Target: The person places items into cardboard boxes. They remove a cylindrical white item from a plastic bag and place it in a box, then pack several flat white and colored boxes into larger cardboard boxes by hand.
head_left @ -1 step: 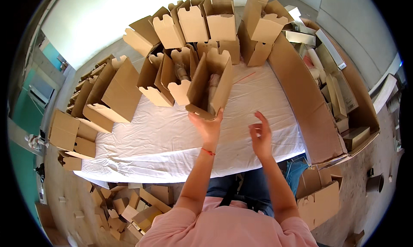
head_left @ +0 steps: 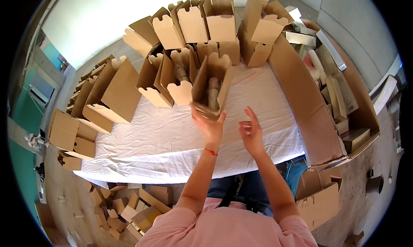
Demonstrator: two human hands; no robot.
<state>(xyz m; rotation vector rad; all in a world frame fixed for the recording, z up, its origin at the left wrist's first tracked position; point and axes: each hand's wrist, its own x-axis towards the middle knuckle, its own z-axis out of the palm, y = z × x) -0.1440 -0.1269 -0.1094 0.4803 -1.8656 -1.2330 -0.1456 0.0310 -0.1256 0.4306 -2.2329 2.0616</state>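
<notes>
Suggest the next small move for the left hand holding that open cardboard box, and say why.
Probably set the open cardboard box down on the white sheet beside the standing boxes. The left hand holds it by its lower end, tilted above the table, while the right hand is open and apart from it.

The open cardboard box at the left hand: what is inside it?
Inside the open cardboard box a brown, tube-like object stands. Its lower end is hidden by the box wall and the left hand.
</notes>
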